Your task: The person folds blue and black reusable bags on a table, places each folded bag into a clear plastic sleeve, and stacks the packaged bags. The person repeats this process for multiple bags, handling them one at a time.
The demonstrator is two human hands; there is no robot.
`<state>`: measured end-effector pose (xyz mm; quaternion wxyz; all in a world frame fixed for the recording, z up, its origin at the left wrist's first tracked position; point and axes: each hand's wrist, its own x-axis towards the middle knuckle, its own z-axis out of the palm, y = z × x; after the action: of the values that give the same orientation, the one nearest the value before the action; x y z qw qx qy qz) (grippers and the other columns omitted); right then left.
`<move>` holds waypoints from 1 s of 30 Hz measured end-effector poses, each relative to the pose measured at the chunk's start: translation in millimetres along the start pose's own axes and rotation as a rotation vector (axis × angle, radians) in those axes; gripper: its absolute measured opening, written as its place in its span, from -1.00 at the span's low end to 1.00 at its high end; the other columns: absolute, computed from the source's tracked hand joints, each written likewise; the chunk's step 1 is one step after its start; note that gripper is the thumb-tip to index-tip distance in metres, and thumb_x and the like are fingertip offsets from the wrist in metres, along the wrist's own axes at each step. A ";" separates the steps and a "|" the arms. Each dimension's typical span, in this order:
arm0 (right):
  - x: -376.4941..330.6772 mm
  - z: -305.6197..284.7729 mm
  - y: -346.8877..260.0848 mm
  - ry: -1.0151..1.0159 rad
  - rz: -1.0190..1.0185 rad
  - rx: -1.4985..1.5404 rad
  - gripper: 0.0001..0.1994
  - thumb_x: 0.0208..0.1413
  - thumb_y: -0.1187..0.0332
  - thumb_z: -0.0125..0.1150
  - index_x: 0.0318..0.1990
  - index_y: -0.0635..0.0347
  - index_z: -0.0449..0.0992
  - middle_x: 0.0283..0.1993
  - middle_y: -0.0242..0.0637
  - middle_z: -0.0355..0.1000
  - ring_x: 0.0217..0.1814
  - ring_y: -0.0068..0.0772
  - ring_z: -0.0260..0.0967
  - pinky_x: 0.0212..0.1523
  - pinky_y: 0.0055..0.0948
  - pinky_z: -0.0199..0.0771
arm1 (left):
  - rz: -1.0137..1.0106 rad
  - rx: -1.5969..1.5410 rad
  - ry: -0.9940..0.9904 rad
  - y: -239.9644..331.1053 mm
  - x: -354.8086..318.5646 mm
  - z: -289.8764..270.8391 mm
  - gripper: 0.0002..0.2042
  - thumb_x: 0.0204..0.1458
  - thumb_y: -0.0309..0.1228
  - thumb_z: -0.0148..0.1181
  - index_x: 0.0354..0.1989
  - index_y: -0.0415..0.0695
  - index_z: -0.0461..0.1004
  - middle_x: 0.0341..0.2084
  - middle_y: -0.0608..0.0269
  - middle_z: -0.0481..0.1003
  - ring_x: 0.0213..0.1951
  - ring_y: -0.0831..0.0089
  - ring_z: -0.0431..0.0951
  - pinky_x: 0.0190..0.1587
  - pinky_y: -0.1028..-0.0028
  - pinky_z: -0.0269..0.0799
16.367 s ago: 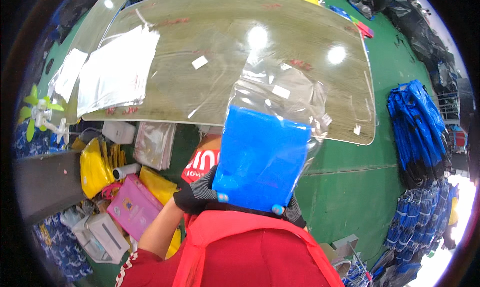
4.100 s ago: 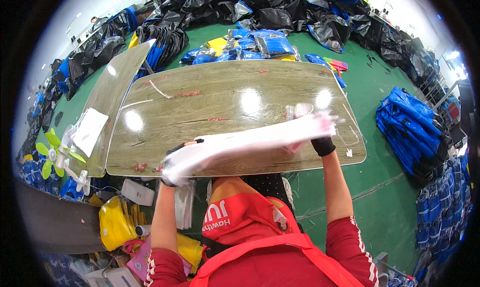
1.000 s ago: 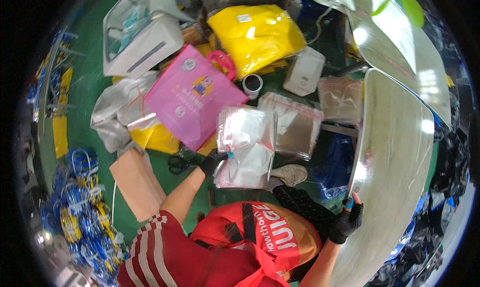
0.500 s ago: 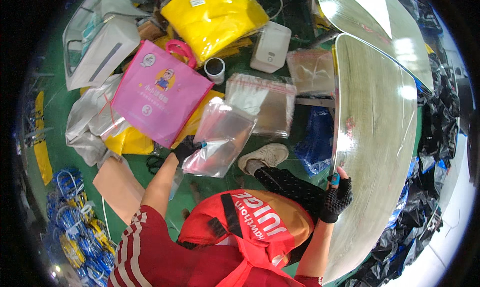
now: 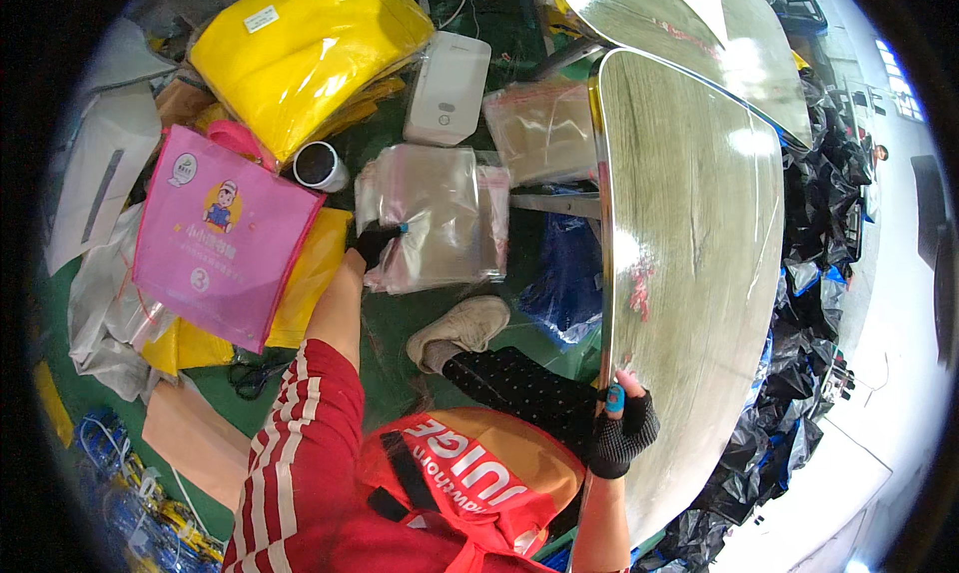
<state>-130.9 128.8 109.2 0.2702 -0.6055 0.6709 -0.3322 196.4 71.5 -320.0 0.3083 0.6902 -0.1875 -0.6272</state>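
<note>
— Beside the table, what is the left hand on?
— Its gloved fingers are pinched shut on the stack of clear plastic bags, lying left of the table edge.
— How would they handle?
— Light, limp, slippery, I'd judge; best pinched at a corner. Right hand clasps the table's rim.

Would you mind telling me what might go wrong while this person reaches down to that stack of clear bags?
1. The left hand pinches only an edge of the stack of clear plastic bags, so slippery sheets may slide apart or several lift together.
2. The person leans sideways, the right hand bracing on the table's edge; a slip there could upset balance.
3. Scissors lie on the floor near the reaching arm.
</note>
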 end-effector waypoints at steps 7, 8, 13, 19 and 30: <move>11.9 0.6 -6.0 0.083 -0.022 -0.040 -0.71 0.14 0.29 0.18 -0.17 0.41 0.52 -0.36 -0.27 0.46 -0.33 -0.47 0.39 -0.23 -0.49 0.39 | 0.028 0.472 0.401 12.7 -21.1 27.3 -0.25 -0.15 -0.05 0.28 0.12 -0.36 0.24 0.12 -0.22 0.27 0.14 -0.04 0.30 0.13 0.23 0.26; 18.3 0.0 -7.8 0.089 -0.092 -0.008 -0.71 0.14 0.28 0.18 -0.17 0.40 0.52 -0.35 -0.26 0.47 -0.30 -0.46 0.39 -0.19 -0.46 0.40 | -0.040 0.435 0.477 19.9 -31.9 33.5 -0.23 -0.17 -0.07 0.29 0.14 -0.37 0.22 0.17 -0.24 0.21 0.19 -0.07 0.24 0.18 0.22 0.22; 51.3 2.2 -14.6 0.144 0.104 -0.023 -0.64 0.18 0.17 0.11 -0.13 0.37 0.49 -0.41 -0.37 0.34 -0.43 -0.60 0.25 -0.39 -0.62 0.22 | 0.826 0.634 0.691 73.4 -57.5 112.5 -0.59 -0.06 -0.37 0.12 0.01 -0.23 0.33 0.05 -0.10 0.33 0.09 0.04 0.34 0.09 0.15 0.28; 54.8 3.1 -15.8 0.141 0.086 -0.169 -0.64 0.13 0.16 0.15 -0.19 0.37 0.52 -0.37 -0.37 0.36 -0.34 -0.59 0.24 -0.28 -0.58 0.20 | 1.012 0.561 0.295 149.1 39.4 219.1 -0.78 -0.05 -0.40 0.03 -0.23 -0.13 0.49 -0.28 0.02 0.48 -0.13 0.05 0.47 -0.05 0.22 0.38; 48.8 -5.7 -11.6 0.076 0.058 -0.139 -0.63 0.15 0.10 0.15 -0.23 0.32 0.45 -0.33 -0.36 0.32 -0.28 -0.52 0.28 -0.21 -0.51 0.28 | 0.577 1.244 0.101 196.7 109.9 248.3 -0.66 0.12 -0.31 -0.09 0.07 -0.06 0.35 0.17 0.06 0.19 0.17 -0.02 0.19 0.04 -0.20 0.11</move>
<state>-133.9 80.5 123.7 0.2114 -0.5903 0.7192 -0.2994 -6.5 -192.2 -278.3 0.0179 0.6897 -0.6746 -0.2627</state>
